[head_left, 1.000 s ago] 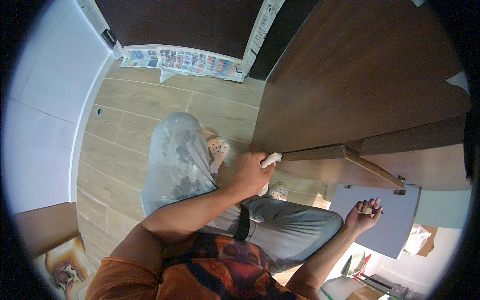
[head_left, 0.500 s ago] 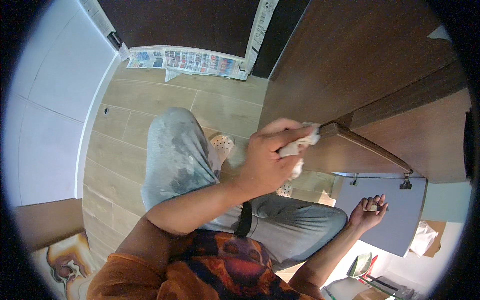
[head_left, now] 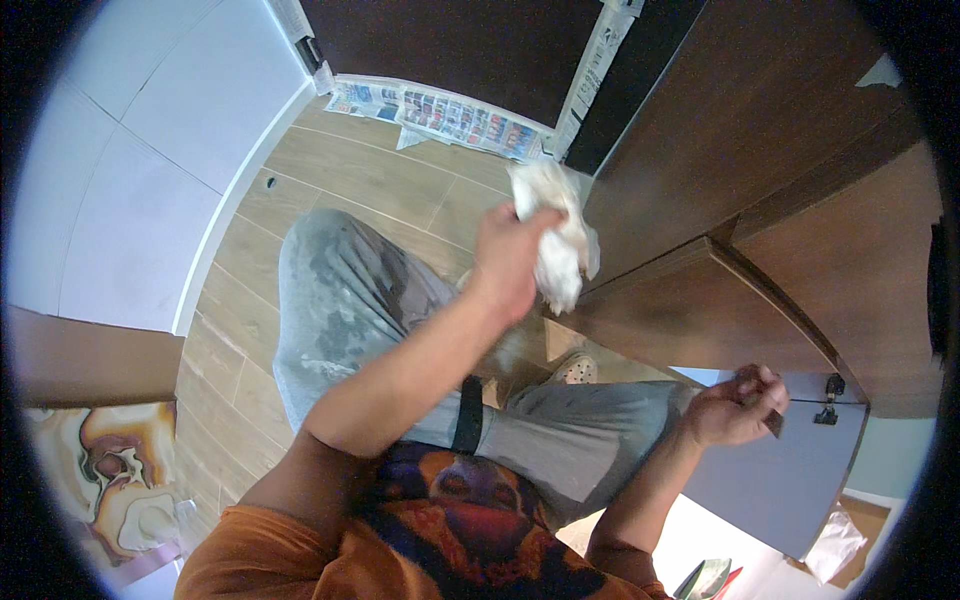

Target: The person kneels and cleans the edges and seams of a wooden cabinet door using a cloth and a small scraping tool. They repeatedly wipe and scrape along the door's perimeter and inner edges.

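My left hand [head_left: 508, 258] is closed on a crumpled white cloth [head_left: 560, 265], which hangs from the fingers beside the brown wooden panel [head_left: 660, 190]. The cloth looks slightly blurred, and I cannot tell whether it touches the wood. Over at the right, my right hand [head_left: 735, 405] has its fingers curled round a small flat dark piece [head_left: 773, 423]. One corner of that piece sticks out below the fingers; its kind cannot be made out. Behind this hand is a grey cabinet door [head_left: 800, 480] with a metal hinge [head_left: 827, 398] at its upper edge.
Newspaper [head_left: 460, 118] is taped along the foot of a dark door [head_left: 450, 50]. My bent knees [head_left: 345, 290] are over the wood-look tile floor [head_left: 240, 300]. A white wall [head_left: 150, 150] rises at left, above a marbled panel [head_left: 110, 470]. A white bag [head_left: 835, 545] lies lower right.
My left hand has drawn back from the cabinet's edge, and more of the cloth shows. My right hand has turned, its fingers curling further. The whole view has shifted.
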